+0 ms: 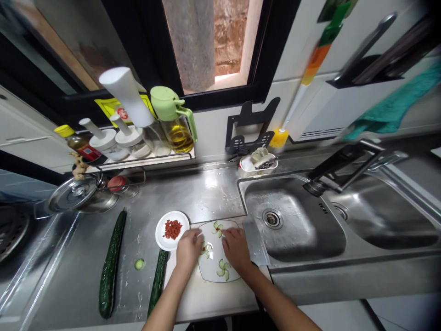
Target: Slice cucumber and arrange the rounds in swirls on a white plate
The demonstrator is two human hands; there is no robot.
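A white plate (212, 271) with a dark rim line lies on a cutting board (213, 299). Slices of cucumber form flower shapes on it: one at the top (217, 229) with red bits, one at the left (205, 249), one at the bottom (223, 270). My left hand (188, 248) is at the plate's left edge, fingers bent together; what they hold, if anything, is too small to tell. My right hand (236, 247) is over the plate's right side, fingers curved beside the top flower. A small white dish (159, 233) holds red berries (172, 229).
A whole cucumber (112, 266), a cut cucumber (157, 282) and a cucumber slice (139, 264) lie on the steel counter (134, 230). A cleaver blade (255, 243) is right of the plate, beside the sink (292, 220). Bottles and jars stand behind, on a rack (151, 161).
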